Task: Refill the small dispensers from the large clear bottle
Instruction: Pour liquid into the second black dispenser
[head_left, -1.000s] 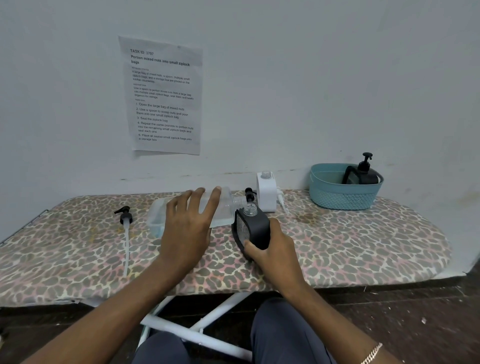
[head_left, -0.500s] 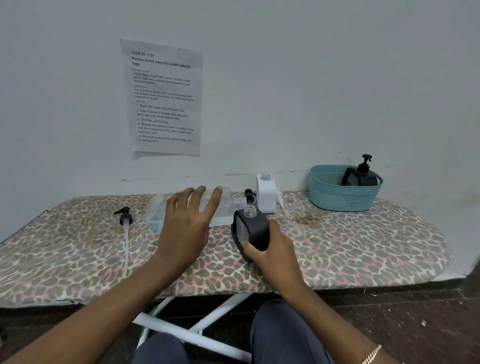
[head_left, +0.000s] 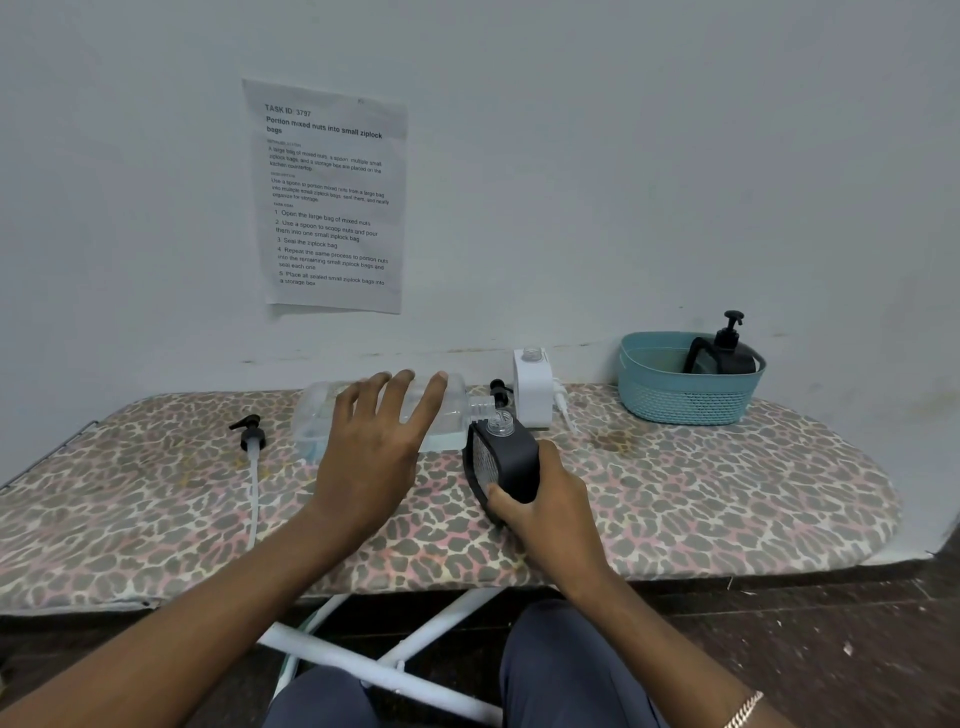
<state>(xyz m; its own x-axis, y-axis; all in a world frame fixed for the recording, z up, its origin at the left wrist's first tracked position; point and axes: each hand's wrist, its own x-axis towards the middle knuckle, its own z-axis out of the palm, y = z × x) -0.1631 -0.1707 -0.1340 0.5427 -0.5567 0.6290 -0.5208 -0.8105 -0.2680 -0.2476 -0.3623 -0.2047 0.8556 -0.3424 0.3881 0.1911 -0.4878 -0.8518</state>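
- The left hand (head_left: 374, 457) hangs over the middle of the large clear bottle (head_left: 319, 415) with its fingers straight and spread, holding nothing. It covers that part of the bottle, and it cannot be told whether the palm touches the plastic.
- The bottle's contents are hard to make out. A pale blue tint shows low at its left end.
- The right hand (head_left: 550, 509) grips the black dispenser (head_left: 511, 462) from its near right side, thumb across the front. The other fingers are hidden behind the body.
- A loose pump head (head_left: 497, 388) is mostly hidden behind the bottle's neck.
- The wall of the teal basket (head_left: 670, 400) cuts off the lower part of a second black dispenser (head_left: 727, 356) standing in it.
- The small print on the paper sheet (head_left: 332, 197) on the wall is blurred.
- There are three small dispensers. Two are black and the third is a white dispenser (head_left: 532, 389).
- There are two loose pump heads. The one with a long white tube (head_left: 250, 434) lies at the far left, and a third pump is fitted on the dispenser in the basket.
- The bottle lies on its side on the leopard-print surface (head_left: 727, 493), with its long axis running left to right. Its open neck points right, just beside the held dispenser's uncapped mouth.
- The held dispenser stands roughly upright, mouth upward. The white one stands behind it by the wall, also uncapped.
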